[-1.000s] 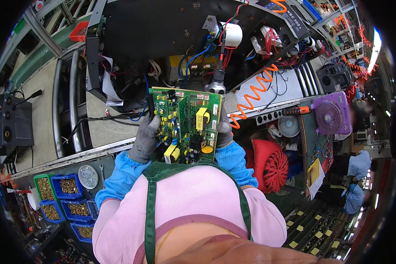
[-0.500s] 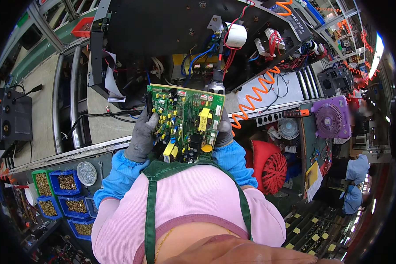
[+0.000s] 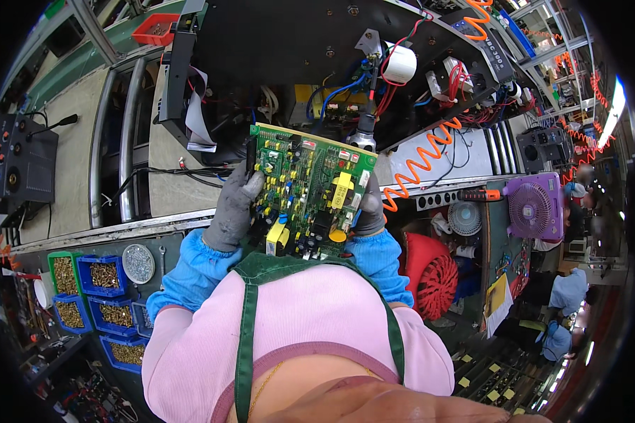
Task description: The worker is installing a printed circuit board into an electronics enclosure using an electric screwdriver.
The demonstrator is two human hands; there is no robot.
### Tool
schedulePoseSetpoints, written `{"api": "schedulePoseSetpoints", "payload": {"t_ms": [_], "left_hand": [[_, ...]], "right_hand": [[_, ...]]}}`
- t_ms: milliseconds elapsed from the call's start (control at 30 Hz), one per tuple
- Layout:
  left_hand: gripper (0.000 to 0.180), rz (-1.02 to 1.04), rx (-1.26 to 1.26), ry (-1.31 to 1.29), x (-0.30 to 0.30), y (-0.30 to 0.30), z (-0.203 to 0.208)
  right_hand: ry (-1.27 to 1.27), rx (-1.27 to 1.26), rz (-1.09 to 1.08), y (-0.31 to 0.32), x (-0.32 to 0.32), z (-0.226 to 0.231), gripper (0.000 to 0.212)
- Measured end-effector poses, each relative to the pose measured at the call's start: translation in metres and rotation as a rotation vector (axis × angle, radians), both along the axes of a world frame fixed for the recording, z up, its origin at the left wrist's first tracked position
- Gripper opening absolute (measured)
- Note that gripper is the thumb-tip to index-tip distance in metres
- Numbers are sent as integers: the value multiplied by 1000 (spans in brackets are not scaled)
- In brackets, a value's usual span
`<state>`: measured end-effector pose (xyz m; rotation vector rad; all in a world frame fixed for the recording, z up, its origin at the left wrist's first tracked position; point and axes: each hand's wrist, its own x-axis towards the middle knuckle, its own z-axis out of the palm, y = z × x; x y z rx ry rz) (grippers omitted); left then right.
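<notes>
Both left hand (image 3: 233,215) and right hand (image 3: 370,217) are gripping board (image 3: 305,185) by opposite edges; board is hovering between apron (image 3: 289,268) and open machine (image 3: 268,53); careful handling is favouring edges, sparing components (image 3: 341,190).

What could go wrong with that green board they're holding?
The green board might slip, since the left grip and right grip hold it at its sides. Its top edge could catch a blue wire in the open machine beyond. The orange coil, which looks close to the right grip, might snag too.
</notes>
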<state>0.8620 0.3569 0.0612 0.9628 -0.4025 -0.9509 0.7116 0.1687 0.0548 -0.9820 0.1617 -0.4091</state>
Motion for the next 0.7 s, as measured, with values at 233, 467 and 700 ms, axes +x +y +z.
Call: {"api": "schedulePoseSetpoints", "payload": {"t_ms": [233, 467, 700], "left_hand": [[46, 139, -24, -119, 25, -12, 9], [37, 460, 8, -465, 68, -49, 23], [37, 754, 74, -772, 92, -66, 54]], "right_hand": [[98, -174, -210, -15, -23, 5, 79], [-19, -69, -171, -15, -54, 45, 74], [183, 6, -103, 4, -72, 62, 95]]}}
